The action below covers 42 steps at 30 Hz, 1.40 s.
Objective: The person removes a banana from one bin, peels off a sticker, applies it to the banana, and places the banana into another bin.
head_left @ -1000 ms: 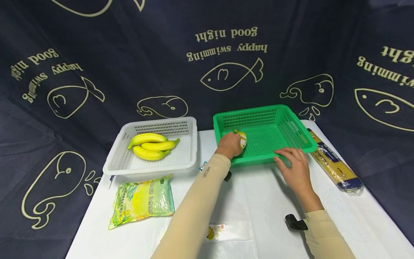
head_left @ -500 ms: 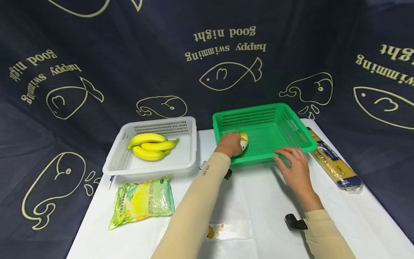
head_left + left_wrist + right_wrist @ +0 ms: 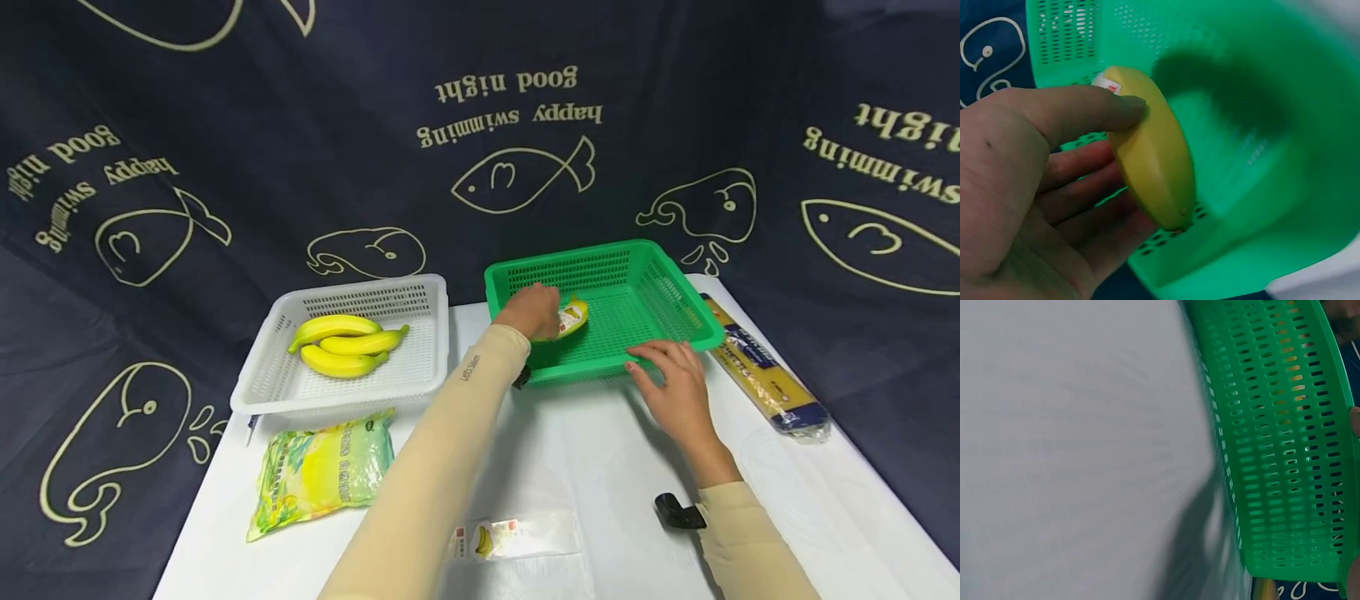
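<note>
My left hand [image 3: 534, 311] holds a yellow banana [image 3: 575, 315] inside the green basket [image 3: 588, 367]. The left wrist view shows the thumb on top of the banana [image 3: 1159, 164] and the fingers beneath it. A white label with a small picture is on the banana's skin. Part of the fruit is hidden behind the hand in the head view. My right hand [image 3: 675, 392] rests on the near rim of the green basket, fingers extended over it and thumb close by. The right wrist view shows mostly the basket's slotted outer wall [image 3: 1260, 450].
Left of the green basket stands a white basket [image 3: 444, 342] with bananas [image 3: 337, 344] in it. A yellow-green bag [image 3: 322, 471] lies in front. A long wrapped package [image 3: 765, 367] lies at right. A clear strip with banana pictures [image 3: 517, 537] lies near the front.
My left hand has shifted slightly farther into the green basket. The banana has turned to slant up to the right, showing more of its label. My right hand stays at the rim.
</note>
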Available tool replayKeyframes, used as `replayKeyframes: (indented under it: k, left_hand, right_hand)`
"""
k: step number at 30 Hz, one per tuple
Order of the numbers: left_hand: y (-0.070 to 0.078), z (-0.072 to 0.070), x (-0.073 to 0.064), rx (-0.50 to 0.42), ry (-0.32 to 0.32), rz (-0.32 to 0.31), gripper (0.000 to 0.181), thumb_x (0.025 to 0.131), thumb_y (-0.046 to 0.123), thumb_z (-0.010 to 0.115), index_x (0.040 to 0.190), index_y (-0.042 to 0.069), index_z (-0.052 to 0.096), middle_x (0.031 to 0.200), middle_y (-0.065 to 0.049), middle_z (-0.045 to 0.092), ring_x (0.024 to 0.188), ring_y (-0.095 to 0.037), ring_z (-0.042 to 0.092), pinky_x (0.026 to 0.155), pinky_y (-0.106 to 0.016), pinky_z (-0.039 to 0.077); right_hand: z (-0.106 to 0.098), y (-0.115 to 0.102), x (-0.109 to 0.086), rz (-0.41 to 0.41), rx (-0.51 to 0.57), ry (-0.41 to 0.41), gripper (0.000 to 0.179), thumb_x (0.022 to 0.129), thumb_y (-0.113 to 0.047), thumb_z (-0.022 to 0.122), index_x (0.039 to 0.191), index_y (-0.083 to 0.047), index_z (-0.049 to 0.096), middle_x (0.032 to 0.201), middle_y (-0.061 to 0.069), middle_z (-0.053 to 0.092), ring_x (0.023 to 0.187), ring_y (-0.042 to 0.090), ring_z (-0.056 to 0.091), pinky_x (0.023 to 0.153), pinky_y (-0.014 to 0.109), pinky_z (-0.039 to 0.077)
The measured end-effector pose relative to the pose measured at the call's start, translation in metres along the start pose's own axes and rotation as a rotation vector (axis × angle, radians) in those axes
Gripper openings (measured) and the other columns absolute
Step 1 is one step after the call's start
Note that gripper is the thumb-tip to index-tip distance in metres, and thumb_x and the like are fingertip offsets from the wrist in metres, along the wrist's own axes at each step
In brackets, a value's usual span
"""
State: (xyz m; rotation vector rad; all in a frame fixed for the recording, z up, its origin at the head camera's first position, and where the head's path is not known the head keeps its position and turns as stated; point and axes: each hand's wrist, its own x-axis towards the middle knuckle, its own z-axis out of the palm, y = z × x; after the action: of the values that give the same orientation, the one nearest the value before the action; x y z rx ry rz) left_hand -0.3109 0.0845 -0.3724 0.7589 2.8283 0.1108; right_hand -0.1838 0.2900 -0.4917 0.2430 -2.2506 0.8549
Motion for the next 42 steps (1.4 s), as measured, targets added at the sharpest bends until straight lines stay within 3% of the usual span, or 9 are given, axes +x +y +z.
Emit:
replayKeyframes:
  k: [6,12,20,30,33,35,37,40,42]
  left_hand:
    - [0.002,-0.008,0.021,0.089,0.032,0.067,0.023,0.087,0.018,0.070,0.108,0.015,0.060,0.093,0.001,0.056,0.082,-0.014,0.053,0.072,-0.030,0.046]
    - [0.002,0.008,0.038,0.101,0.084,0.111,0.024,0.085,0.018,0.073,0.107,0.015,0.063,0.090,0.002,0.058,0.078,-0.013,0.055,0.069,-0.029,0.046]
    - [0.003,0.024,0.050,0.029,0.070,0.189,0.017,0.087,0.013,0.071,0.105,0.016,0.072,0.090,0.004,0.065,0.075,-0.011,0.057,0.065,-0.025,0.047]
    - [-0.012,0.030,0.055,0.034,0.069,0.111,0.019,0.086,0.015,0.072,0.105,0.017,0.071,0.091,0.004,0.064,0.078,-0.011,0.057,0.068,-0.027,0.048]
    - [-0.016,0.030,0.053,0.016,-0.009,0.101,0.006,0.086,0.012,0.071,0.083,0.017,0.067,0.072,0.006,0.053,0.063,-0.010,0.047,0.057,-0.026,0.042]
    - [-0.018,0.030,0.051,-0.020,-0.096,0.087,0.024,0.085,0.010,0.069,0.067,0.017,0.054,0.062,0.005,0.037,0.054,-0.011,0.033,0.050,-0.026,0.034]
    - [-0.019,0.029,0.046,-0.070,-0.168,0.077,0.030,0.084,0.008,0.068,0.064,0.016,0.047,0.063,0.004,0.030,0.054,-0.013,0.026,0.049,-0.027,0.029]
    - [-0.023,0.030,0.042,-0.117,-0.175,0.072,0.006,0.084,0.012,0.072,0.083,0.013,0.067,0.078,0.004,0.051,0.064,-0.011,0.042,0.056,-0.024,0.038]
    - [-0.024,0.029,0.040,-0.133,-0.146,0.080,0.027,0.085,0.015,0.073,0.112,0.014,0.070,0.106,0.003,0.062,0.087,-0.011,0.053,0.070,-0.024,0.046]
  right_hand:
    - [-0.001,-0.001,0.002,-0.006,-0.010,-0.025,0.026,0.080,-0.010,0.078,0.106,-0.010,0.072,0.109,0.008,0.062,0.108,0.031,0.052,0.112,0.048,0.014]
    - [-0.003,-0.002,0.002,-0.017,-0.007,-0.015,0.026,0.079,-0.008,0.078,0.104,-0.009,0.072,0.109,0.009,0.063,0.107,0.031,0.052,0.111,0.049,0.015]
    - [-0.001,-0.005,0.002,-0.015,-0.012,-0.023,0.026,0.080,-0.009,0.078,0.105,-0.010,0.072,0.109,0.009,0.063,0.108,0.030,0.052,0.111,0.049,0.016]
    - [-0.006,-0.006,-0.002,-0.018,-0.028,-0.030,0.027,0.079,-0.010,0.079,0.105,-0.011,0.072,0.110,0.007,0.062,0.106,0.029,0.050,0.103,0.049,0.026]
    - [-0.006,-0.008,-0.002,-0.011,-0.035,-0.037,0.028,0.079,-0.010,0.079,0.106,-0.011,0.072,0.111,0.007,0.061,0.108,0.030,0.050,0.108,0.051,0.021]
    - [-0.005,-0.008,-0.002,-0.006,-0.038,-0.040,0.028,0.079,-0.010,0.079,0.106,-0.011,0.072,0.111,0.007,0.061,0.109,0.030,0.050,0.110,0.051,0.018]
    - [-0.005,-0.008,-0.002,-0.007,-0.042,-0.039,0.028,0.079,-0.009,0.079,0.106,-0.011,0.072,0.111,0.008,0.061,0.109,0.031,0.051,0.110,0.052,0.017]
    - [-0.004,-0.008,-0.003,-0.011,-0.040,-0.035,0.028,0.079,-0.009,0.079,0.105,-0.010,0.072,0.110,0.008,0.061,0.108,0.031,0.051,0.110,0.052,0.016]
    - [-0.004,-0.008,-0.003,-0.013,-0.039,-0.031,0.027,0.078,-0.008,0.080,0.105,-0.010,0.072,0.109,0.008,0.061,0.106,0.031,0.052,0.110,0.052,0.017]
